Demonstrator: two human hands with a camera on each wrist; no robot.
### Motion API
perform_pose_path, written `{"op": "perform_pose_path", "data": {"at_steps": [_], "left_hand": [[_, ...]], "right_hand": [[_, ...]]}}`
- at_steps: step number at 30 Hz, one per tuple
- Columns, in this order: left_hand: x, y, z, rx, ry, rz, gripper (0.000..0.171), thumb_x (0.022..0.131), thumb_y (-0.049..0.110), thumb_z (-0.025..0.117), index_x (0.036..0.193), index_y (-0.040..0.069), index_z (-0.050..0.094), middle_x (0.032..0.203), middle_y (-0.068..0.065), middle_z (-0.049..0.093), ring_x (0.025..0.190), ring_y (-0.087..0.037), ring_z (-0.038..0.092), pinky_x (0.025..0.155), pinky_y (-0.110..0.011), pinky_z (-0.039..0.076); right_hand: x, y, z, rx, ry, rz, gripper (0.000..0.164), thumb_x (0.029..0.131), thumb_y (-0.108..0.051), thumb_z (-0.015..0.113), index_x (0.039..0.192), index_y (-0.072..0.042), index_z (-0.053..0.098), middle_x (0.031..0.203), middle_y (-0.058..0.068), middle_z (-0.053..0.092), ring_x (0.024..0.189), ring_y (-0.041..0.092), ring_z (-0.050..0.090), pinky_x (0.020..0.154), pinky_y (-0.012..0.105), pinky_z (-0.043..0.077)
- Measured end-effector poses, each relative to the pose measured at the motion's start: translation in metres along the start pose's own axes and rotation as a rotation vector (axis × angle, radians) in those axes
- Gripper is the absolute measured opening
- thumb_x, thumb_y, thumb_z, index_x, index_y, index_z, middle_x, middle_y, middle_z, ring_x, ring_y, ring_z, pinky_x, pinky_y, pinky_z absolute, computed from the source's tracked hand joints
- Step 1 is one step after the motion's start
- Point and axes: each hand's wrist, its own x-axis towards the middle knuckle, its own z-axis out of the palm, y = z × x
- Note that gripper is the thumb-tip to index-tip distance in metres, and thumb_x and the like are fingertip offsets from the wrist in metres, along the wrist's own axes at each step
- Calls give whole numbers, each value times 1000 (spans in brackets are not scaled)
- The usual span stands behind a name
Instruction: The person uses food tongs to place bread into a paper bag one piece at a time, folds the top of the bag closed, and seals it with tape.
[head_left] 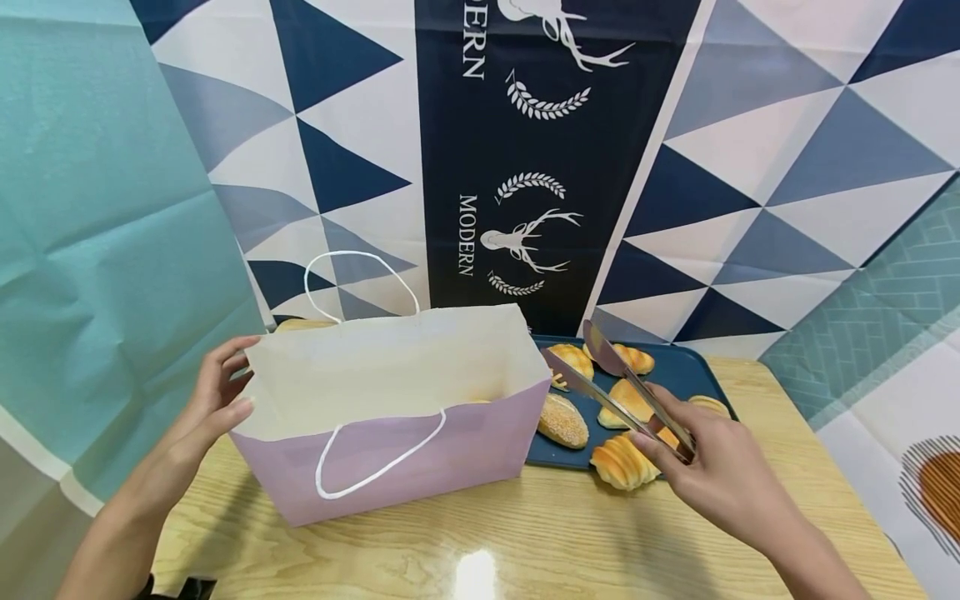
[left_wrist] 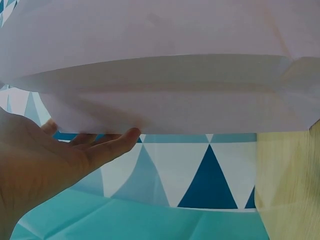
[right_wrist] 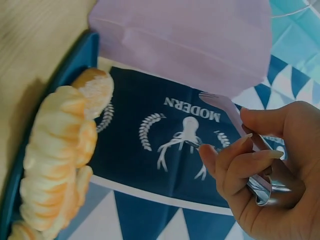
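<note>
A lilac paper bag (head_left: 405, 462) with white cord handles stands on the table, its wide mouth facing up toward me. At the bag's left end, my left hand (head_left: 201, 412) touches the rim with thumb and fingers spread; the left wrist view shows this hand (left_wrist: 65, 155) with its fingers loosely extended along the paper. My right hand (head_left: 723, 475) grips metal tongs (head_left: 604, 354) with brownish tips. The tongs' arms are apart over the breads, near the bag's right edge, and no bread shows between them. Below the tongs lies a ridged bread roll (head_left: 622, 462).
A dark blue tray (head_left: 686, 362) right of the bag bears several breads, among them a crumb-topped oblong roll (head_left: 564, 422). Part of another bread (head_left: 303, 324) shows behind the bag. The wooden table (head_left: 570, 533) backs onto a patterned cloth (head_left: 360, 150).
</note>
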Motion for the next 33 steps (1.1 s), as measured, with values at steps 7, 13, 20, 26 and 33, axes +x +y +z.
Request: {"op": "perform_pose_path", "data": {"at_steps": [7,13,20,26,33], "left_hand": [[0,-1,1,15,3,-10,65,109,14,36,168,27,13,165,-6,18,150,-23,23,100,-20,31],[1,-5,0,13,10,6,65,109,13,38,168,27,15,164,-7,19,149,-22,24,101,-19,32],[1,-8,0,10,18,-4,65,108,13,38,168,27,15,165,-6,18,151,-26,22,100,-17,33],[0,-7,0,18,17,-13,66,109,14,38,168,27,14,166,-5,17,152,-30,20,100,-17,33],[0,-7,0,13,18,3,66,108,12,39,168,27,15,164,-6,19,150,-25,23,101,-18,32]], "right_hand": [[0,9,14,3,-80,48,67,98,-38,78,152,-3,57,86,-7,68,53,10,40,47,29,35],[-1,14,25,-15,-120,56,65,98,-39,78,150,-5,60,92,-6,70,53,9,41,47,29,36],[0,18,32,-42,-187,57,66,97,-39,79,149,-3,60,91,-7,68,49,8,40,47,30,35],[0,21,36,-56,-227,65,67,95,-39,80,148,-3,60,92,-6,67,54,10,41,49,30,36],[0,25,40,-64,-248,62,66,95,-37,81,147,-1,61,90,-5,66,55,10,42,51,30,37]]}}
